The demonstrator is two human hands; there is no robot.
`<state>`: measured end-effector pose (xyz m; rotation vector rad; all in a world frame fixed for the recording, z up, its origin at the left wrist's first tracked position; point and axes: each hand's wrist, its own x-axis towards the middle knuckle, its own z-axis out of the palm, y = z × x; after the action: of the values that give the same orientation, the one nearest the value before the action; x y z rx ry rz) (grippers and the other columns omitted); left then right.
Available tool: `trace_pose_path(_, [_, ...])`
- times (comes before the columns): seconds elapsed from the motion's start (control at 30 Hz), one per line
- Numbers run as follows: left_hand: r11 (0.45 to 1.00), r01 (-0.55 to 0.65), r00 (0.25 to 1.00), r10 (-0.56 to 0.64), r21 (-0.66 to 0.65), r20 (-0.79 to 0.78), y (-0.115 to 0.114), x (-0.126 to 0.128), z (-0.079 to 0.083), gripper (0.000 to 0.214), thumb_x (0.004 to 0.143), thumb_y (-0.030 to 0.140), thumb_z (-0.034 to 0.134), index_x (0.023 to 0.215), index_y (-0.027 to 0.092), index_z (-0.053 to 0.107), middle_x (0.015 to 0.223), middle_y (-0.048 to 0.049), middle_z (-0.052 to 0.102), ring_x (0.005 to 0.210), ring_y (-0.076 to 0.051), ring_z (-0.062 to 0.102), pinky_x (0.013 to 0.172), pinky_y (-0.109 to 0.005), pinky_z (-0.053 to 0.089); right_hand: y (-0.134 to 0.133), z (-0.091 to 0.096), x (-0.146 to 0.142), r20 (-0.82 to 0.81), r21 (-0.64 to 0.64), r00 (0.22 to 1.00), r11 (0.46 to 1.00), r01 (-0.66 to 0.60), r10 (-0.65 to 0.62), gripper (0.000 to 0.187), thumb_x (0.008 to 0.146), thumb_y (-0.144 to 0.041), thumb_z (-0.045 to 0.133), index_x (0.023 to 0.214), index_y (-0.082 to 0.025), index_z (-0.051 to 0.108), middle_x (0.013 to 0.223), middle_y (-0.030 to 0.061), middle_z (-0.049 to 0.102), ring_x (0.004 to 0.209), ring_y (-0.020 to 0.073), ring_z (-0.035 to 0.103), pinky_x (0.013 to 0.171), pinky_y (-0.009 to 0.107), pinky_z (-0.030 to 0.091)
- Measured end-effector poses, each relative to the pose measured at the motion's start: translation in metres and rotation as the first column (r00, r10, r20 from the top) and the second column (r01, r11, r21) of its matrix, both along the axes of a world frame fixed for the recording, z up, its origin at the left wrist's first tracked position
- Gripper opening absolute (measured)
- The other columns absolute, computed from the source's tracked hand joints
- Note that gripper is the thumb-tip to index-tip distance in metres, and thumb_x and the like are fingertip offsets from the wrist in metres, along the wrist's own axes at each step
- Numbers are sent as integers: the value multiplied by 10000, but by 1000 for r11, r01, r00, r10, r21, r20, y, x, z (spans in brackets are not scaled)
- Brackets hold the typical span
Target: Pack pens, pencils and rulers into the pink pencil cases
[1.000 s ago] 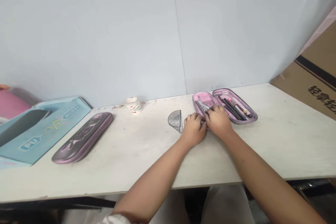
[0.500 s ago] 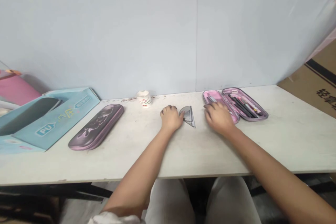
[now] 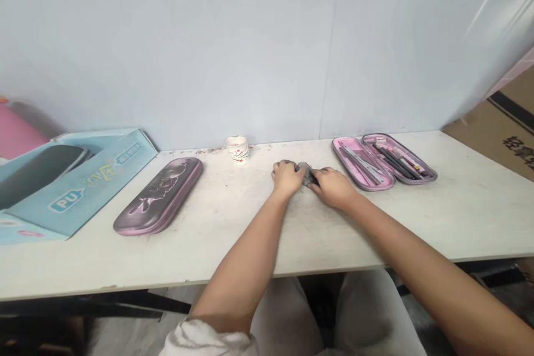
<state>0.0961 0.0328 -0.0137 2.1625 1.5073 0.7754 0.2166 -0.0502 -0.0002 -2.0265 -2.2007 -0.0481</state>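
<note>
Between my two hands is a small clump of clear drawing tools with dark markings, a set square (image 3: 306,175) among them, partly covered by fingers. My left hand (image 3: 288,178) grips it from the left, thumb and fingers closed. From the other side, my right hand (image 3: 335,187) pinches its right edge. Just right of that hand lies an open pencil case (image 3: 394,184) with a pink lining. Rulers (image 3: 362,162) lie in its left half, and dark pens (image 3: 394,161) and an eraser (image 3: 380,141) in its right half.
A closed dark-purple pencil case (image 3: 161,194) lies on the white table (image 3: 233,245) to the left. Behind it stands a patterned paper cup (image 3: 237,150) near the wall. A blue box (image 3: 95,183) occupies the far left, a brown carton (image 3: 511,128) the far right.
My right hand has moved left from the open pencil case to the set square, uncovering the rulers. Both hands now hold the drawing tools. The view has shifted slightly.
</note>
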Motion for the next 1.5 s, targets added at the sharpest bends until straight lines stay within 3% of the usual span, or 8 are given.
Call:
trace_pose_path(0.1, [992, 126, 969, -117, -25, 216, -7, 4, 5, 244, 817, 350, 411, 654, 176, 464, 712, -52, 591, 776, -184, 565, 759, -333, 435, -3, 3, 5, -31, 64, 999, 998, -8, 10, 506, 843, -429, 447, 1242, -117, 459, 1055, 148, 618, 1000, 264, 532, 814, 341, 388])
trace_pose_path(0.3, [915, 391, 650, -203, -93, 732, -29, 31, 18, 146, 841, 333, 416, 791, 199, 384, 633, 18, 568, 569, -110, 564, 633, -270, 473, -19, 11, 40, -125, 322, 992, 946, 39, 2, 524, 855, -351, 460, 1351, -224, 352, 1189, 124, 513, 1059, 248, 497, 849, 347, 395])
trace_pose_path(0.53, [964, 253, 960, -260, 83, 104, -34, 96, 22, 179, 796, 294, 490, 905, 157, 525, 944, -102, 614, 953, -212, 548, 855, -357, 413, -34, 0, 102, -143, 310, 967, 919, 244, -209, 507, 849, -346, 464, 1338, -233, 383, 1133, 127, 526, 1003, 257, 513, 836, 361, 384])
trace_pose_path(0.67, [938, 273, 927, -197, 213, -320, -37, 116, 13, 311, 822, 382, 435, 946, 131, 570, 1130, -159, 523, 1162, -301, 373, 931, -453, 331, -37, -12, 120, -178, 215, 949, 930, 297, -262, 453, 846, -432, 444, 1240, -218, 512, 1100, 119, 561, 1052, 269, 469, 883, 378, 352])
trace_pose_path(0.83, [936, 283, 886, -172, 210, -430, -33, 122, 8, 314, 821, 372, 428, 1005, 144, 541, 1166, -150, 478, 1144, -296, 362, 926, -451, 327, -34, -14, 121, -218, 146, 948, 952, 268, -233, 458, 875, -498, 320, 1037, -224, 651, 1152, 106, 555, 1151, 277, 368, 924, 409, 321])
trace_pose_path(1.13, [985, 154, 959, -129, 79, -254, -9, 54, 35, 240, 821, 291, 421, 985, 171, 550, 1053, -106, 519, 1068, -225, 464, 942, -348, 357, -38, -14, 123, -253, 216, 943, 938, 272, -216, 402, 890, -378, 326, 1091, -195, 621, 1126, 94, 576, 1106, 263, 402, 921, 385, 327])
trace_pose_path(1.33, [933, 353, 823, -345, -70, -452, -13, -7, 38, 311, 767, 308, 502, 1061, 213, 540, 1107, -106, 483, 1046, -249, 475, 913, -397, 379, -34, 0, 91, -266, 361, 962, 919, 159, -62, 368, 890, -311, 329, 1042, -163, 629, 1068, 93, 590, 1053, 244, 443, 932, 356, 317])
trace_pose_path(1.5, [925, 362, 757, -363, -113, -544, -22, -14, 30, 268, 745, 306, 523, 1009, 266, 545, 1192, -93, 445, 1122, -302, 412, 909, -504, 341, -20, 9, 42, -297, 238, 954, 971, 34, 39, 332, 889, -302, 345, 1035, -168, 611, 1081, 91, 590, 1047, 209, 485, 910, 308, 331])
